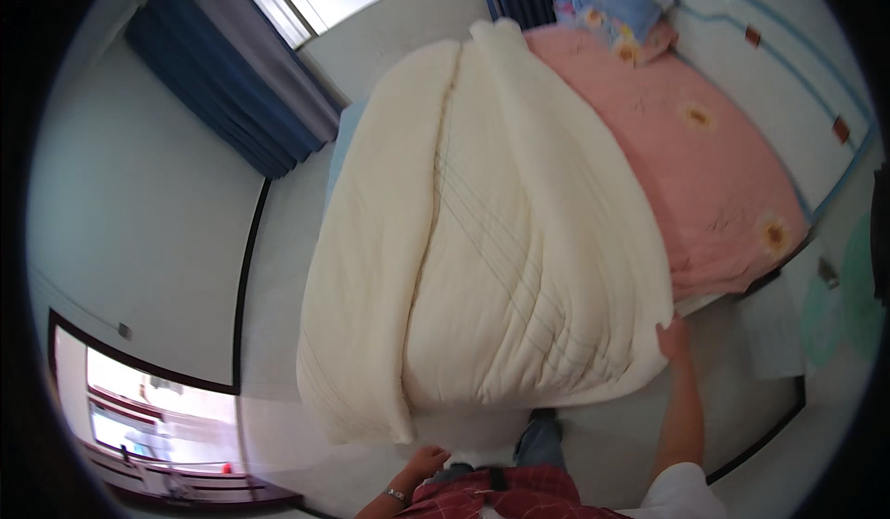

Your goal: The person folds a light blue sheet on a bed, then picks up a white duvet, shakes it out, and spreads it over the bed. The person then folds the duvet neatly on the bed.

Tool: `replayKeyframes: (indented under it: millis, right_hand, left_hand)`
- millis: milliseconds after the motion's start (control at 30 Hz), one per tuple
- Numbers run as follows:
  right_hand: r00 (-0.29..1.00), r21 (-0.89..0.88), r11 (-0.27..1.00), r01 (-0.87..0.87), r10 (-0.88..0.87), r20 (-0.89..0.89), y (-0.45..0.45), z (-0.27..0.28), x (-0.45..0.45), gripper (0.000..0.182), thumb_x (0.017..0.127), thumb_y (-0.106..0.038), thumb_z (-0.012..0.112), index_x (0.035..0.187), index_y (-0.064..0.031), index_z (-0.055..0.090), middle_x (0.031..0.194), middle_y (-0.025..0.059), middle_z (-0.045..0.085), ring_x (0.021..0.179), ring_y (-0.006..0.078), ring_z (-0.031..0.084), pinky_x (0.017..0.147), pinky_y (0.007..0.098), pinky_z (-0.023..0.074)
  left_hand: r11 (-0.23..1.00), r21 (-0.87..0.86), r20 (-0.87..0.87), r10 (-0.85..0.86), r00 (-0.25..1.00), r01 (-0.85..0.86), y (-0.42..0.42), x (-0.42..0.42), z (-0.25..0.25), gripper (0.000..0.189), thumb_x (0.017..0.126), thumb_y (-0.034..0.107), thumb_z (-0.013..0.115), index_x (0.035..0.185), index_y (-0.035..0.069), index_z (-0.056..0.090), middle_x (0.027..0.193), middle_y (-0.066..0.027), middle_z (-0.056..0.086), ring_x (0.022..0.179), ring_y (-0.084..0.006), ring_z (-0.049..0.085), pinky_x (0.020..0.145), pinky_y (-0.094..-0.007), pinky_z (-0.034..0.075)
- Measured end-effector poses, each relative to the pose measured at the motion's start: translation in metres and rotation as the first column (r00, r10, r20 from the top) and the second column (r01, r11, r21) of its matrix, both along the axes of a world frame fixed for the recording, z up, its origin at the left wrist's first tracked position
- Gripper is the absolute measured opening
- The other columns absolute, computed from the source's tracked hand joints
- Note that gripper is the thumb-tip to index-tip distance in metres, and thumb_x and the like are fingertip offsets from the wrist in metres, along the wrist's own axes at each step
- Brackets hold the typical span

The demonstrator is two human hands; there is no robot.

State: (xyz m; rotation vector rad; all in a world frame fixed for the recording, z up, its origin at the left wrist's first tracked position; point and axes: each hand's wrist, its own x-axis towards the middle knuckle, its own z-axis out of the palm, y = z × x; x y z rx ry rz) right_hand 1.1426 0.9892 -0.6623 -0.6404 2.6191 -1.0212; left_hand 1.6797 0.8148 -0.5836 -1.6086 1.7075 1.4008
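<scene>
A thick cream quilt point(487, 241) lies over much of the bed, its left and right sides folded inward, with lines of stitching across the middle. My right hand point(673, 338) grips the quilt's edge at its near right corner. Low in the view, my left hand point(427, 460) hangs near my waist, below the quilt's near edge, its fingers curled; whether they are fully closed is unclear, but nothing shows in them. A pink bedsheet point(695, 171) with flower prints covers the right part of the bed beside the quilt.
A blue pillow point(626, 4) and a floral one rest at the bed's far right. Blue curtains point(222, 81) hang by the window. Pale floor point(278, 296) runs along the left side. A whitish box-like object point(768, 331) stands right of the bed, near the wall.
</scene>
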Motion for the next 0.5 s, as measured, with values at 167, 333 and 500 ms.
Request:
replayKeyframes:
  millis: [167, 333, 500]
  right_hand:
    - [0.971, -0.321, 0.924, -0.208, 0.156, -0.180, -0.056, 0.165, 0.089, 0.027, 0.071, -0.011, 0.054, 0.097, -0.0040, 0.057, 0.086, 0.0207, 0.058, 0.084, 0.0379, 0.054, 0.072, 0.0433, 0.0428]
    - [0.773, -0.075, 0.809, -0.582, 0.523, -0.360, -0.176, 0.247, 0.276, 0.026, 0.069, -0.011, 0.050, 0.091, 0.0017, 0.050, 0.078, 0.0215, 0.058, 0.076, 0.0367, 0.056, 0.068, 0.0447, 0.0444]
    - [0.638, 0.008, 0.645, -0.764, 0.757, -0.142, -0.248, 0.208, 0.395, 0.024, 0.070, -0.005, 0.048, 0.091, 0.0063, 0.048, 0.081, 0.0231, 0.059, 0.073, 0.0355, 0.059, 0.063, 0.0405, 0.0480]
  left_hand:
    - [0.990, -0.136, -0.205, 0.008, 0.979, -0.037, 0.022, 0.011, 0.006, 0.033, 0.078, 0.032, 0.054, 0.085, 0.000, 0.060, 0.060, -0.0072, 0.057, 0.051, -0.0153, 0.052, 0.048, -0.0299, 0.043]
    - [0.938, -0.134, -0.285, 0.273, 0.919, -0.320, 0.075, 0.057, -0.010, 0.029, 0.077, 0.029, 0.055, 0.082, 0.001, 0.060, 0.060, -0.0073, 0.057, 0.050, -0.0130, 0.051, 0.047, -0.0275, 0.041]
    - [0.932, -0.128, -0.386, 0.269, 0.882, -0.340, 0.139, 0.109, -0.012, 0.029, 0.077, 0.030, 0.056, 0.082, 0.002, 0.060, 0.059, -0.0048, 0.056, 0.048, -0.0121, 0.050, 0.044, -0.0262, 0.040]
